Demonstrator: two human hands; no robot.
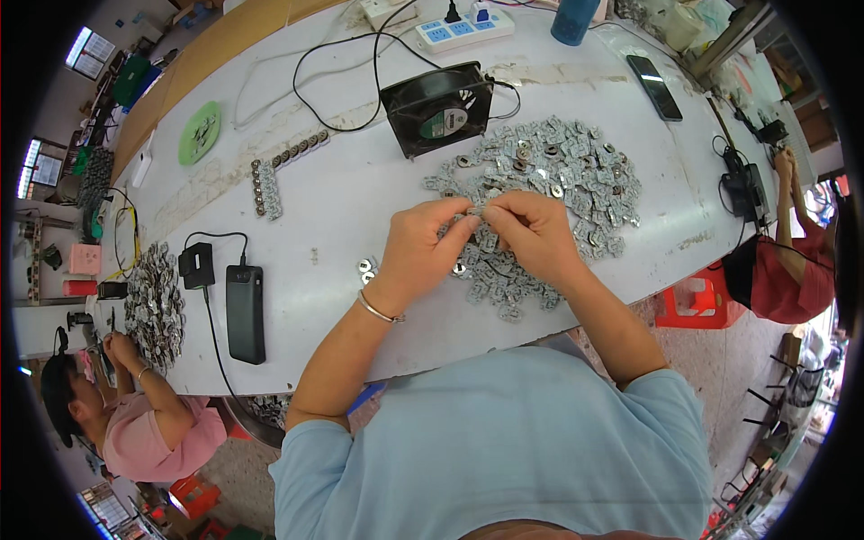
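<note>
My left hand (423, 245) and my right hand (538, 236) meet over the near left part of a pile of small silvery metal parts (576, 180). Thumb and forefinger of each are pinched together on a small metal part (478, 210), mostly covered by the fingertips. Its exact kind is too small to make out. A few loose round metal pieces (366, 268) lie on the table just left of my left wrist. Farther left, similar parts stand in a short block of rows (267, 191), with a line of dark round pieces (301, 148) running off its far end.
Behind the pile stands a black square fan (438, 112), its cable looping left. A power strip (465, 32), blue cup (573, 20) and phone (654, 87) are at the back. Left are a green dish (200, 133) and black power bank (246, 313). Co-workers sit at both sides.
</note>
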